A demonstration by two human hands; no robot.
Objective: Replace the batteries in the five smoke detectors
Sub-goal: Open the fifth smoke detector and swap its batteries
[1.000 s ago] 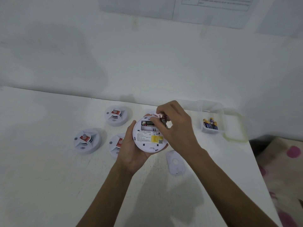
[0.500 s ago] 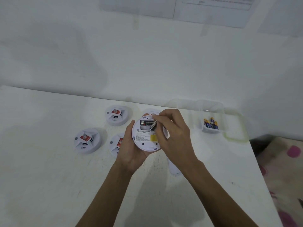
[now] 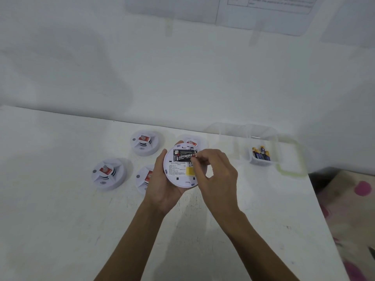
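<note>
White counter (image 3: 50, 220) backed by a white wall | four smoke detectors (image 3: 108, 173) are laid face-up at left | an upturned detector (image 3: 178, 173) is cupped in the left hand (image 3: 162, 185) | an Eveready battery (image 3: 185, 156), seated in its bay, is pinched at one end by the right hand (image 3: 215, 179) | batteries (image 3: 261, 155) are stood in a clear tub (image 3: 261, 162) at right

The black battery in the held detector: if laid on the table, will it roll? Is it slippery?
Probably rolls: the battery is a round cylinder and the table looks flat. Its smooth label may slip, so a firm pinch helps.
</note>
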